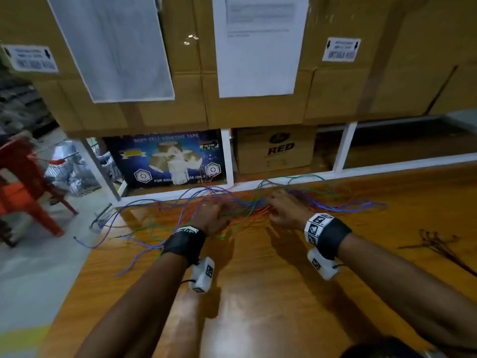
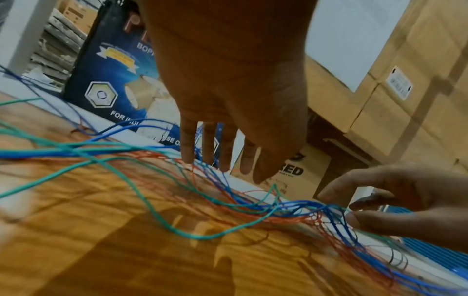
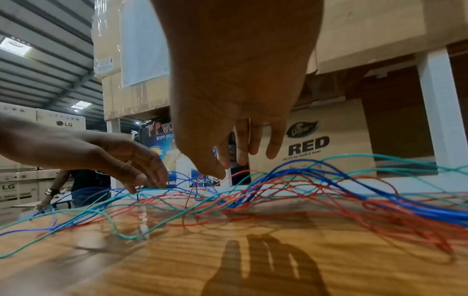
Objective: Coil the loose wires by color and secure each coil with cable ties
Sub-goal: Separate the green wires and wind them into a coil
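A loose tangle of blue wires (image 1: pixel 343 206), green wires (image 1: pixel 251 210) and red wires (image 1: pixel 247 218) lies along the far edge of the wooden table (image 1: pixel 258 293). My left hand (image 1: pixel 219 215) reaches down with straight fingers (image 2: pixel 188 152) whose tips touch the tangle. My right hand (image 1: pixel 277 205) hovers over the middle of the wires, its fingers (image 3: pixel 273 148) relaxed and holding nothing. A dark bundle of cable ties (image 1: pixel 438 245) lies on the table to the right, apart from both hands.
A white shelf frame (image 1: pixel 227 153) runs along the table's far edge, with a blue tape box (image 1: pixel 167 158) and a "RED" carton (image 1: pixel 276 148) under stacked cardboard boxes (image 1: pixel 258 109). Some wire ends hang over the table's left edge (image 1: pixel 85 244). A red chair (image 1: pixel 23 182) stands on the floor at left.
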A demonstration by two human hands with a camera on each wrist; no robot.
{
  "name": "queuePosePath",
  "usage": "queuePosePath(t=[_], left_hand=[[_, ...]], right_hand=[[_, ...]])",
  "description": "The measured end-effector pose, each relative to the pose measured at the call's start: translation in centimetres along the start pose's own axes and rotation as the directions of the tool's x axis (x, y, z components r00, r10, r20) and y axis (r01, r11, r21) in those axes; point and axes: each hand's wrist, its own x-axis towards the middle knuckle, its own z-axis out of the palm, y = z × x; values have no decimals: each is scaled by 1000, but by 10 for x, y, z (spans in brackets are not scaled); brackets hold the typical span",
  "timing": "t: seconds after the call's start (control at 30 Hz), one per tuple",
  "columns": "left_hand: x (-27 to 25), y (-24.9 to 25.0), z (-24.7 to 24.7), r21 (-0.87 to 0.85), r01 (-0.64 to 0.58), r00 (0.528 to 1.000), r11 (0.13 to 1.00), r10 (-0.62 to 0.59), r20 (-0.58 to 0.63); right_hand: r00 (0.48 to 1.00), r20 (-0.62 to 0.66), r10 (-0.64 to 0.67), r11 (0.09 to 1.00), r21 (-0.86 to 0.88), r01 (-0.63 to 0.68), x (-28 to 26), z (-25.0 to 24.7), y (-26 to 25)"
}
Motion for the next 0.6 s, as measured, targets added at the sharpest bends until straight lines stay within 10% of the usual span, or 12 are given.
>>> queuePosePath(t=[0.6], left_hand=[[-19, -12, 63, 222, 243, 970, 944, -232, -75]], right_hand=[[994, 99, 46, 984, 165, -62, -9, 83, -4]])
